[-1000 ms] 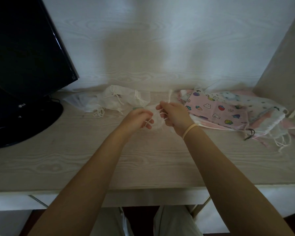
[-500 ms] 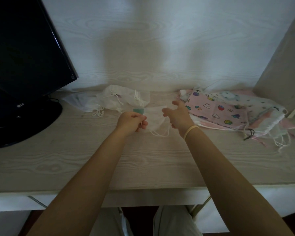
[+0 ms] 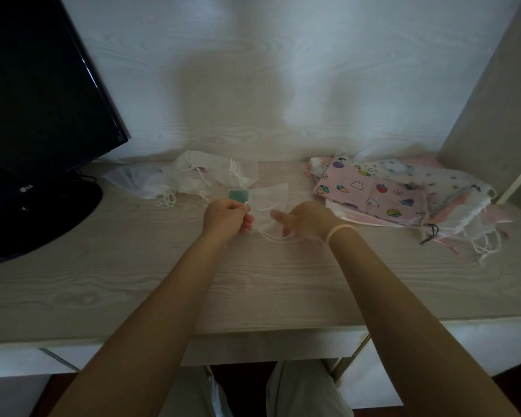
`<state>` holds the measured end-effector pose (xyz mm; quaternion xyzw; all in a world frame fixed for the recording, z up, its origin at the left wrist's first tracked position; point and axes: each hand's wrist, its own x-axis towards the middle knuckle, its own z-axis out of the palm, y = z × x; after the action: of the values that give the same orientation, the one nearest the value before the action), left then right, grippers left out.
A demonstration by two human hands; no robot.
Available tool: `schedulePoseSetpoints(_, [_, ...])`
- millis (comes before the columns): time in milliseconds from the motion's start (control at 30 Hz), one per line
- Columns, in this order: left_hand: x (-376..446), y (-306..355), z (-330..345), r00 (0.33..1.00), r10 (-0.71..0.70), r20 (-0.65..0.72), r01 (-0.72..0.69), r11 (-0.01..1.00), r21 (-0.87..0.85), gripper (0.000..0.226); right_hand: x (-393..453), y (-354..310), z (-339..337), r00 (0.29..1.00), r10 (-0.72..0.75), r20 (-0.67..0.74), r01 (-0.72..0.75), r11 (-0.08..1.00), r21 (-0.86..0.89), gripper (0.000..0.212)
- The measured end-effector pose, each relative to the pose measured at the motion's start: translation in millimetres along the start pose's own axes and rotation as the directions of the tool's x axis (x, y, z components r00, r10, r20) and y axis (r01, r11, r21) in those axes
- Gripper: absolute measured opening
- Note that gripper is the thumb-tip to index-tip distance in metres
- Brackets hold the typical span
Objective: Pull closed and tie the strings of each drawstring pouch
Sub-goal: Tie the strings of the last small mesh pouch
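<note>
A sheer white drawstring pouch [image 3: 269, 195] with a small green label [image 3: 238, 195] lies flat on the desk between my hands. My left hand [image 3: 226, 219] is closed on the pouch's left edge, just below the label. My right hand [image 3: 307, 219] sits at the pouch's right side, thumb pointing left, fingers loosely curled; it is blurred. Thin white strings [image 3: 275, 237] loop out below the pouch, near my right fingers. Whether those fingers pinch a string is unclear.
Several sheer white pouches [image 3: 193, 179] are heaped at the back left. A pile of patterned pink and white pouches [image 3: 382, 191] lies to the right. A black monitor [image 3: 36, 94] on its base [image 3: 39, 218] fills the left. A wall panel [image 3: 494, 85] stands at right.
A second ago both hands held the strings close together above the pouch. They have since lowered and parted; the pouch now lies flat, left hand on its edge, right hand drawn to the right.
</note>
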<state>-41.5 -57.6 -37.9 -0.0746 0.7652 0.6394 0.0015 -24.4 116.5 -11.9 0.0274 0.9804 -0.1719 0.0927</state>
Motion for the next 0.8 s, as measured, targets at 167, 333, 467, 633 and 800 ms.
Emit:
schedulePoseSetpoints(167, [-1.7,-0.2,6.2,0.999,-0.019,0.031,0.020,0.999,-0.033,0.017,-1.5,-15.4,18.5,0.991,-0.131,-0.018,0.130,0.989,-0.076,0.053])
schedulePoseSetpoints(333, [-12.6,9.3,4.8,0.997,0.039,0.074,-0.033,0.996,-0.086,0.013,-3.3,-19.4,29.1,0.978,-0.171,-0.123,0.156,0.980,-0.121,0.027])
schedulePoseSetpoints(467, [-17.0,11.4,2.9,0.992,0.107,0.071,-0.108,0.994,0.007,0.013,-12.5,-14.8,13.0,0.963,-0.264,-0.053,0.269,0.945,0.183,0.027])
schedulePoseSetpoints(633, [-20.2,6.0,-1.2,0.972,0.141,0.190,-0.180,0.961,0.211,0.016,-20.1,-22.2,-4.7,0.970,-0.234,-0.071,0.221,0.709,0.670,0.032])
schedulePoseSetpoints(800, [-28.4,12.8,0.9,0.931,0.098,0.350,-0.212,0.929,0.303,0.028,-9.3,-27.2,-14.6,0.987,-0.125,-0.101,0.154,0.563,0.812,0.029])
